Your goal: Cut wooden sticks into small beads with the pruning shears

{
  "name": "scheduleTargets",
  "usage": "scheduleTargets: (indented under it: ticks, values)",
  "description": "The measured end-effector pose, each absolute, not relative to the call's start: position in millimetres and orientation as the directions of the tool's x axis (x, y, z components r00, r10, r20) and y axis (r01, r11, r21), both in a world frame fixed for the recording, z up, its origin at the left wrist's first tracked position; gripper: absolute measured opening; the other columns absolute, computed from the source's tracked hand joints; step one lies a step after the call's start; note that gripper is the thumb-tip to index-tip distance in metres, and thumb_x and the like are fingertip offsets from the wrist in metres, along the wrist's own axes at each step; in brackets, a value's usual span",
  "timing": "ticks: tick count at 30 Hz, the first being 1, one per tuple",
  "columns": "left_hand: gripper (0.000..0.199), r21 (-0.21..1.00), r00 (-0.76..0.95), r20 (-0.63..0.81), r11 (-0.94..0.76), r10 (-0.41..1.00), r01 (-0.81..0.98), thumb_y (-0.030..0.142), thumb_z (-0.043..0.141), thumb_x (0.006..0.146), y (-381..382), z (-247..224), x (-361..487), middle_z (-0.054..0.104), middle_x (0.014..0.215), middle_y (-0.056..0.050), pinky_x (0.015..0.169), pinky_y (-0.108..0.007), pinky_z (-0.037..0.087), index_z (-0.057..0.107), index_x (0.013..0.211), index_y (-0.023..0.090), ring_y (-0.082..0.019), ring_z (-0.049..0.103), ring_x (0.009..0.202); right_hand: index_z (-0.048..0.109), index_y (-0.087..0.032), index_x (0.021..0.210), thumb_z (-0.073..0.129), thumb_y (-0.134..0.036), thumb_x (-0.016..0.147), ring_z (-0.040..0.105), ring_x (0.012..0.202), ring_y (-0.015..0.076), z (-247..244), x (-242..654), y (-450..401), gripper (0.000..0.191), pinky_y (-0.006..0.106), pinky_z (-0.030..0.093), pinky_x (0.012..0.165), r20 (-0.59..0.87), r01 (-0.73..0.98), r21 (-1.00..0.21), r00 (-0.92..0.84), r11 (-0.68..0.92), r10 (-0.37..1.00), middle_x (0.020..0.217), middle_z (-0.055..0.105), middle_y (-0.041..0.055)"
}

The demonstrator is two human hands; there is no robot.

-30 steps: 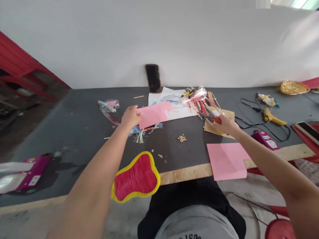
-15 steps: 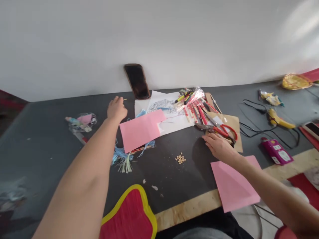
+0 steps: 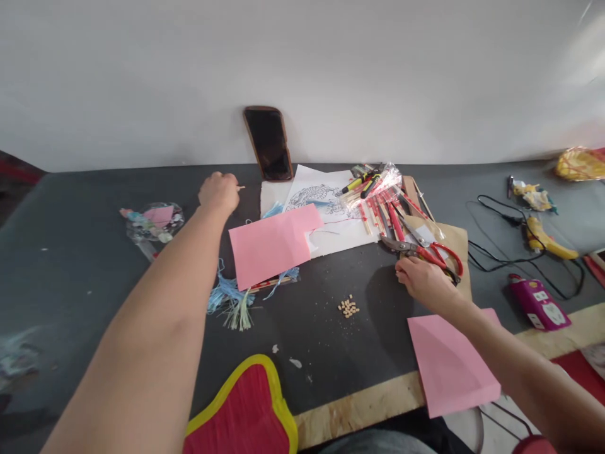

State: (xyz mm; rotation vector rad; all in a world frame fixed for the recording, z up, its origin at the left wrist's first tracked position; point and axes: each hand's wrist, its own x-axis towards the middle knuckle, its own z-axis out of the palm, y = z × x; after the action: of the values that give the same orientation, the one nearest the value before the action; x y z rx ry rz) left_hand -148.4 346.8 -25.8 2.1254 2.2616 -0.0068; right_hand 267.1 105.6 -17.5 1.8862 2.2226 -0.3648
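My left hand (image 3: 218,194) reaches to the back of the dark table, fingers closed on a thin wooden stick (image 3: 241,187) whose tip pokes out to the right. My right hand (image 3: 425,282) rests low on the table with curled fingers, right against the orange-handled snips (image 3: 428,253). What those fingers hold is hidden. Scissors (image 3: 416,234) with red handles lie beside the snips, on a brown paper envelope (image 3: 456,243). Between the hands are a pink paper sheet (image 3: 269,249), a dragon line drawing (image 3: 314,197) and a small heap of cut wooden bits (image 3: 348,308).
A phone (image 3: 268,144) leans on the wall. Red-wrapped sticks (image 3: 378,214) and yellow-black pliers (image 3: 371,184) lie at centre right. Blue tassels (image 3: 227,295) stick out under the pink sheet. Another pink sheet (image 3: 454,366) overhangs the front edge. A yellow glue gun (image 3: 548,239) and cord lie right.
My right hand's fingers have curled in further beside the snips. My left hand has turned slightly, still with the stick in it. The camera view has shifted a little.
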Motion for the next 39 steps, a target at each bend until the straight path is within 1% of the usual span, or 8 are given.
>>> scheduleTargets:
  ticks: [3, 7, 14, 19, 24, 31, 35, 39]
  values:
    - [0.033, 0.014, -0.094, -0.042, 0.095, 0.995, 0.995, 0.022, 0.052, 0.096, 337.8, -16.3, -144.5, 0.061, 0.123, -0.020, 0.088, -0.040, 0.043, 0.065, 0.118, 0.003, -0.028, 0.052, 0.107, 0.065, -0.015, 0.099, 0.046, -0.012, 0.098, 0.067, 0.091, 0.0216, -12.1, 263.1, 106.6, 0.019, 0.029, 0.043, 0.074, -0.338, 0.980, -0.081, -0.201, 0.184, 0.920, 0.099, 0.069, 0.0114]
    - [0.037, 0.018, -0.084, -0.001, 0.084, 0.996, 0.996, 0.019, 0.046, 0.096, 310.6, 4.7, -125.9, 0.061, 0.129, -0.025, 0.088, -0.043, 0.045, 0.058, 0.126, 0.001, -0.032, 0.054, 0.111, 0.063, -0.016, 0.103, 0.043, -0.013, 0.100, 0.066, 0.089, 0.0189, -11.5, 248.3, 100.4, 0.020, 0.028, 0.043, 0.076, -0.274, 0.927, -0.253, -0.343, 0.277, 0.898, 0.101, 0.068, 0.0093]
    - [0.021, 0.290, 0.163, 0.164, -0.206, 0.973, 0.935, 0.021, 0.050, 0.096, 214.2, 29.2, -53.5, 0.073, 0.111, -0.016, 0.084, -0.041, 0.049, 0.067, 0.108, 0.017, -0.031, 0.064, 0.102, 0.066, -0.016, 0.102, 0.047, -0.011, 0.098, 0.067, 0.091, 0.0183, -25.0, 208.9, 93.2, 0.020, 0.027, 0.046, 0.080, -0.246, 0.803, -0.393, -0.561, 0.447, 0.791, 0.102, 0.070, 0.0099]
    - [0.024, 0.549, 0.290, 0.091, -0.291, 0.953, 0.783, 0.018, 0.048, 0.096, 145.6, 18.2, -15.8, 0.074, 0.118, -0.013, 0.091, -0.041, 0.050, 0.069, 0.106, 0.019, -0.029, 0.067, 0.110, 0.067, -0.016, 0.115, 0.048, -0.004, 0.093, 0.068, 0.100, 0.0195, -27.1, 199.9, 92.6, 0.031, 0.027, 0.048, 0.087, -0.230, 0.792, -0.433, -0.559, 0.430, 0.797, 0.115, 0.070, 0.0114]
    - [0.016, 0.725, 0.254, 0.081, -0.232, 0.964, 0.649, 0.023, 0.052, 0.092, 108.0, -4.4, -5.9, 0.076, 0.105, -0.010, 0.087, -0.039, 0.051, 0.068, 0.094, 0.020, -0.027, 0.070, 0.099, 0.066, -0.014, 0.125, 0.051, 0.003, 0.082, 0.068, 0.103, 0.0228, -22.0, 197.0, 94.5, 0.049, 0.029, 0.048, 0.089, -0.264, 0.837, -0.373, -0.509, 0.400, 0.819, 0.121, 0.067, 0.0149]
    - [0.015, 0.962, 0.171, 0.037, -0.081, 0.985, 0.259, 0.033, 0.060, 0.087, 97.6, -35.2, -2.4, 0.067, 0.076, -0.003, 0.063, -0.028, 0.046, 0.063, 0.088, 0.019, -0.016, 0.060, 0.065, 0.067, -0.016, 0.120, 0.047, 0.002, 0.085, 0.067, 0.104, 0.0190, -22.4, 200.1, 92.5, 0.044, 0.026, 0.048, 0.090, -0.202, 0.819, -0.409, -0.510, 0.401, 0.836, 0.118, 0.070, 0.0107]
    - [0.027, 1.000, 0.245, -0.013, 0.014, 0.969, -0.002, 0.044, 0.067, 0.085, 93.5, -36.5, -3.5, 0.063, 0.075, -0.002, 0.053, -0.024, 0.043, 0.062, 0.086, 0.018, -0.012, 0.052, 0.059, 0.069, -0.016, 0.111, 0.045, -0.006, 0.092, 0.066, 0.106, 0.0196, -16.3, 219.0, 93.8, 0.033, 0.029, 0.047, 0.094, -0.058, 0.797, -0.476, -0.451, 0.372, 0.891, 0.114, 0.072, 0.0100]
    - [0.036, 0.988, 0.272, -0.043, 0.080, 0.961, -0.128, 0.051, 0.073, 0.082, 92.1, -34.5, -7.7, 0.068, 0.085, -0.004, 0.050, -0.023, 0.041, 0.059, 0.087, 0.018, -0.010, 0.051, 0.058, 0.069, -0.020, 0.101, 0.050, -0.012, 0.090, 0.067, 0.084, 0.0152, -9.7, 234.2, 91.5, 0.023, 0.025, 0.049, 0.081, 0.038, 0.733, -0.596, -0.382, 0.328, 0.923, 0.094, 0.074, 0.0034]
